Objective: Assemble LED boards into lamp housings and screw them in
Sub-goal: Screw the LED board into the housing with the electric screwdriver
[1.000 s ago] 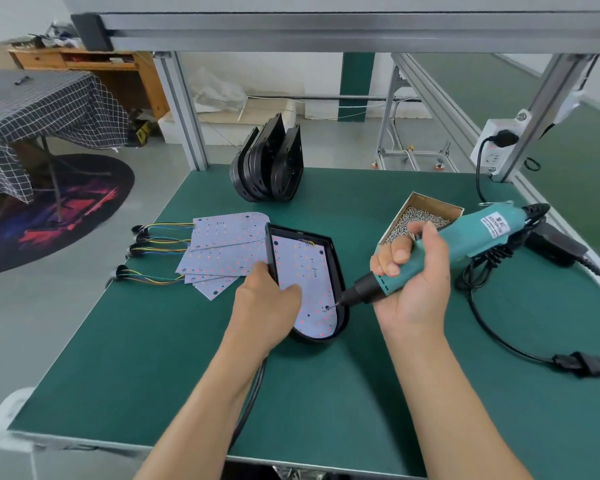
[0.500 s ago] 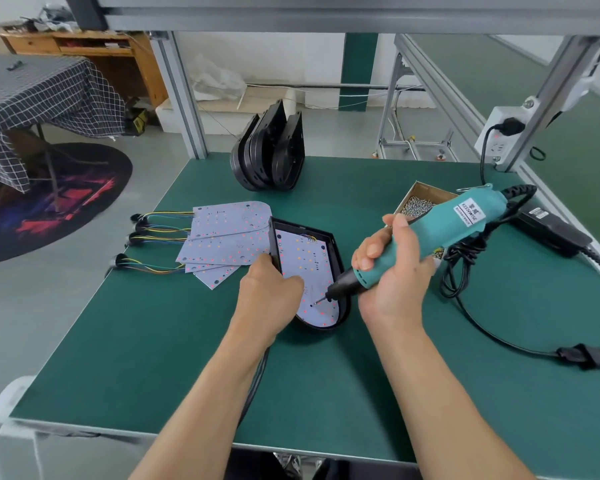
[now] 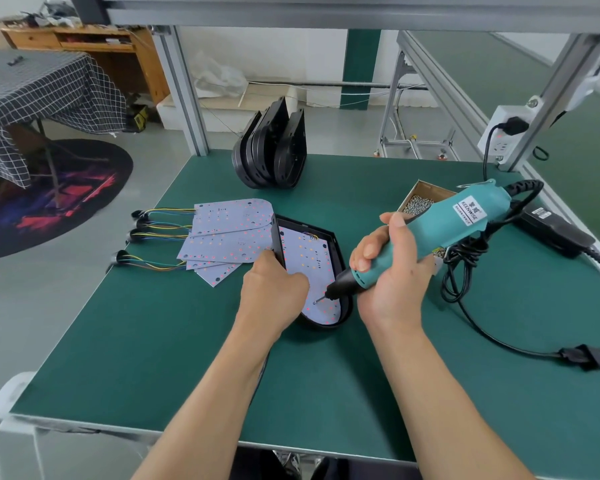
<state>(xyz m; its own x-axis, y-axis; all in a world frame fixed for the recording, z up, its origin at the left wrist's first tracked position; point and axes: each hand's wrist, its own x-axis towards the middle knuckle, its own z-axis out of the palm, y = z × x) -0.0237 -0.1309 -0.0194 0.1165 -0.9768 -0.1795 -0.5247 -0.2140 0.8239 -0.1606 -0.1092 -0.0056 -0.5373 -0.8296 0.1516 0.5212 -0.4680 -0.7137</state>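
On the workbench (image 3: 153, 341), a lamp housing (image 3: 340, 258) holding an LED board (image 3: 305, 258) lies at centre; spare boards (image 3: 226, 233) at nine o'clock, stacked housings (image 3: 274, 150) at twelve, a screw box (image 3: 420, 199) at two, a power adapter (image 3: 555, 230) at three.

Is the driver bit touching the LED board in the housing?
Touching. In the head view the electric screwdriver, gripped by the right hand, has its bit tip landing on a screw spot on the LED board, no gap visible. The left hand steadies the housing.
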